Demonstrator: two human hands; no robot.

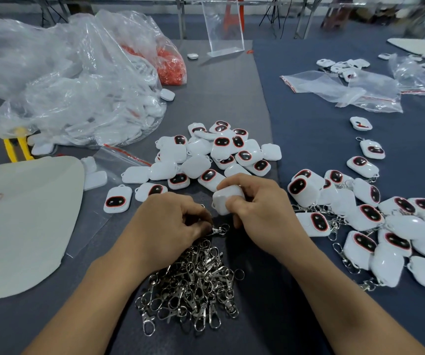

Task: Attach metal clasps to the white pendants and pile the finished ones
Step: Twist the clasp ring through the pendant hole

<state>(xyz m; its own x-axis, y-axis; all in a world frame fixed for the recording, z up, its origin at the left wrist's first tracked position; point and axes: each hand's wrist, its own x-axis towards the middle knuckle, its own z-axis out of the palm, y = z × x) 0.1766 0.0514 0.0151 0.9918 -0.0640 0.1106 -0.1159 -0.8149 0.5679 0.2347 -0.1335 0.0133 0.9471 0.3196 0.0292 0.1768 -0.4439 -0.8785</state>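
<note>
White pendant point(228, 197) sits in the right hand point(260, 213), fingers and thumb curled round it, its small loop end turned down and inward toward the left hand point(173, 221). That tilt looks deliberate: it brings the loop to meet the metal clasp point(219, 230), which the left hand pinches at its fingertips with the ring end pointing right, toward the pendant. Clasp and pendant are near each other, but I cannot tell whether they touch; the joining seems not yet made.

Both hands work low over the bench point(232, 93), just above the heap of loose clasps point(193, 285), so the next clasp is a short reach away. Bare pendants point(214, 155) lie piled just beyond the hands, and the finished ones point(375, 226), clasps trailing from them, spread to the right (a supply side and a done side, it seems).

The held pendant shows its plain back: a glossy, rounded-square white shell with no markings visible. Others on the bench lie face up and show a dark oval window ringed in red. Behind at left, a large clear plastic bag point(78, 98) holds more white pieces.
</note>
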